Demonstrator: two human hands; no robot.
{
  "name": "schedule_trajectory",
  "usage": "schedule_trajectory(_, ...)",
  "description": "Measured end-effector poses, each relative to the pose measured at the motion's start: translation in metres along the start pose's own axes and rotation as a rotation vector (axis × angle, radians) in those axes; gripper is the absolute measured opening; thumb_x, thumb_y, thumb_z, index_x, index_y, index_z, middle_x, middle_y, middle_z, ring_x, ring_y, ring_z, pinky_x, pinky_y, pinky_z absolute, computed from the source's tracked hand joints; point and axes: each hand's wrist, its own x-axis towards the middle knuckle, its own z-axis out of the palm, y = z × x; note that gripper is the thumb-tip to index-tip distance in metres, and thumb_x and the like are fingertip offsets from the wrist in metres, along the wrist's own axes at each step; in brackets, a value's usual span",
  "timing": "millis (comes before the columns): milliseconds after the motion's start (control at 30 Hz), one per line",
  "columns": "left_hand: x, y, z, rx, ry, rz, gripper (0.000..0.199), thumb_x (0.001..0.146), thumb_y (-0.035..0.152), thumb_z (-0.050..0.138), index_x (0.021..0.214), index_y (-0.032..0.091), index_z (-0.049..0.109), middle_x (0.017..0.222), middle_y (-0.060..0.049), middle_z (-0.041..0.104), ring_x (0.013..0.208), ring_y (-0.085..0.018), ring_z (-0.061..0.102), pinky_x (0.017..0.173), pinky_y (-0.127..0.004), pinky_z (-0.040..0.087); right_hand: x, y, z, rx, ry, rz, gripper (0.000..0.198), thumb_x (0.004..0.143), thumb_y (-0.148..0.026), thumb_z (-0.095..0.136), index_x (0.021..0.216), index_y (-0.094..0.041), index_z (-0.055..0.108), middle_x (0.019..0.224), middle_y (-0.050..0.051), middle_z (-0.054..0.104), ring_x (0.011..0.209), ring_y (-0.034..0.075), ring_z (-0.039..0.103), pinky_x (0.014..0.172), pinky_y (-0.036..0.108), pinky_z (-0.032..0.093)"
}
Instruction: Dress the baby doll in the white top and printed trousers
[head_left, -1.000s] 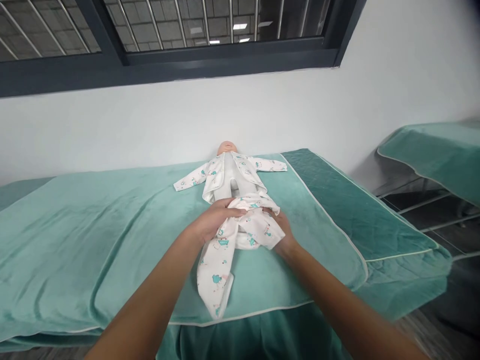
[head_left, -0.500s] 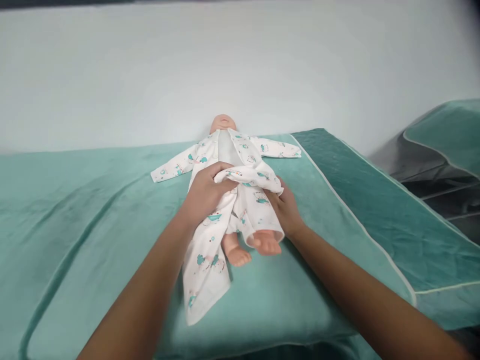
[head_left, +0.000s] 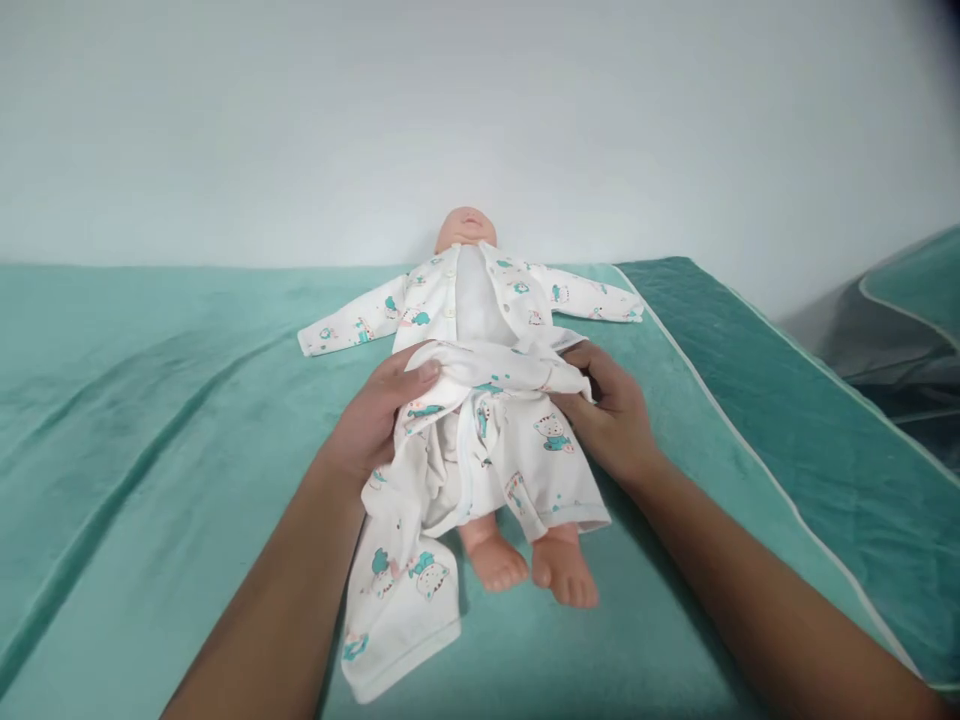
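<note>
A baby doll (head_left: 469,228) lies on its back, wearing a white printed jacket (head_left: 517,290) that hangs open over its chest. White printed baby trousers (head_left: 551,435) are bunched across its middle. My left hand (head_left: 382,405) is closed on the left side of the waistband, thumb on top. At the other side, my right hand (head_left: 611,405) grips the waistband edge, its fingertips partly under the cloth. One trouser leg (head_left: 401,600) trails flat to the left with no foot in it. The doll's two bare feet (head_left: 491,560) show below the cloth.
A green padded cover (head_left: 187,400) with a long crease lies under the doll. Darker green quilted cloth (head_left: 780,400) with pale piping runs along the right. Behind stands a plain white wall (head_left: 300,130). More green fabric (head_left: 915,290) rises at the far right.
Both hands have spread the waistband wider, the right one moving outward. More of the doll's feet shows, and the loose trouser leg has shifted. The view has moved closer.
</note>
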Motion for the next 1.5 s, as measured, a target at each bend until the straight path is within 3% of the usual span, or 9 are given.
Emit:
schedule_trajectory(133,0.001,0.001,0.001,-0.018,-0.028,0.023,0.03,0.071,0.043,0.075,0.074,0.015,0.065,0.066,-0.002,0.063,0.062,-0.016,0.061,0.06,-0.027,0.048,0.016,-0.037,-0.002,-0.049,-0.184,0.027,0.021,0.084,-0.038,0.066,0.096,-0.022,0.058,0.09,0.002,0.06,0.084,0.018,0.054,0.074,0.031,0.041)
schedule_trajectory(333,-0.001,0.001,-0.001,-0.024,-0.015,-0.006,0.031,0.075,0.047,0.071,0.069,0.019,0.059,0.06,0.002,0.055,0.049,-0.01,0.048,0.05,-0.025,0.041,0.069,-0.074,0.0,-0.079,-0.888,0.148,0.032,0.08,-0.051,0.067,0.074,-0.02,0.062,0.068,-0.002,0.059,0.064,0.014,0.051,0.06,0.027,0.035)
schedule_trajectory(433,-0.002,0.0,-0.004,-0.017,-0.024,-0.035,0.039,0.075,0.053,0.07,0.063,0.02,0.055,0.053,0.003,0.05,0.046,-0.01,0.045,0.048,-0.025,0.041,0.081,-0.071,0.007,0.023,-1.065,0.246,0.031,0.074,-0.05,0.073,0.073,-0.02,0.067,0.066,-0.002,0.06,0.062,0.013,0.053,0.057,0.026,0.036)
schedule_trajectory(633,0.001,-0.001,-0.008,0.05,0.119,-0.041,0.042,0.072,0.061,0.068,0.074,0.02,0.059,0.059,0.0,0.056,0.055,-0.014,0.052,0.053,-0.028,0.046,0.071,-0.061,0.02,0.259,-0.888,0.342,0.026,0.074,-0.044,0.074,0.081,-0.019,0.072,0.076,-0.001,0.07,0.072,0.015,0.062,0.064,0.025,0.044)
schedule_trajectory(833,0.002,0.0,-0.003,-0.035,0.018,-0.019,0.046,0.075,0.058,0.068,0.101,0.019,0.067,0.059,0.0,0.056,0.062,-0.019,0.06,0.06,-0.031,0.049,0.064,-0.059,0.026,0.701,-0.618,0.438,0.024,0.074,-0.041,0.075,0.073,-0.017,0.071,0.067,0.001,0.068,0.062,0.014,0.062,0.06,0.026,0.048)
schedule_trajectory(967,0.002,-0.002,-0.004,-0.111,0.022,-0.013,0.051,0.076,0.054,0.069,0.113,0.019,0.065,0.075,-0.003,0.066,0.071,-0.02,0.064,0.069,-0.033,0.051,0.062,-0.054,0.025,0.871,-0.537,0.535,0.024,0.07,-0.037,0.079,0.076,-0.017,0.07,0.068,0.001,0.067,0.061,0.014,0.062,0.055,0.025,0.049)
schedule_trajectory(1200,0.002,-0.004,-0.006,-0.142,0.065,-0.001,0.039,0.069,0.033,0.08,0.103,0.019,0.068,0.071,0.001,0.063,0.056,-0.011,0.058,0.054,-0.022,0.047,0.06,-0.043,0.021,0.983,-0.719,0.507,0.028,0.072,-0.034,0.08,0.091,-0.017,0.068,0.077,0.0,0.067,0.064,0.012,0.062,0.059,0.024,0.049)
schedule_trajectory(1400,0.005,-0.006,-0.004,-0.263,0.057,0.049,0.043,0.065,0.024,0.083,0.102,0.023,0.061,0.07,0.006,0.056,0.053,-0.006,0.053,0.049,-0.016,0.044,0.061,-0.054,0.018,0.603,-1.082,0.32,0.028,0.066,-0.032,0.084,0.086,-0.02,0.069,0.08,-0.002,0.069,0.071,0.013,0.063,0.06,0.023,0.049)
schedule_trajectory(1500,0.005,-0.006,-0.002,-0.246,0.03,0.049,0.044,0.065,0.028,0.084,0.101,0.023,0.06,0.07,0.006,0.055,0.053,-0.006,0.052,0.049,-0.016,0.043,0.059,-0.057,0.02,0.491,-1.095,0.298,0.022,0.067,-0.033,0.082,0.081,-0.021,0.071,0.079,-0.001,0.07,0.072,0.015,0.063,0.061,0.025,0.049)
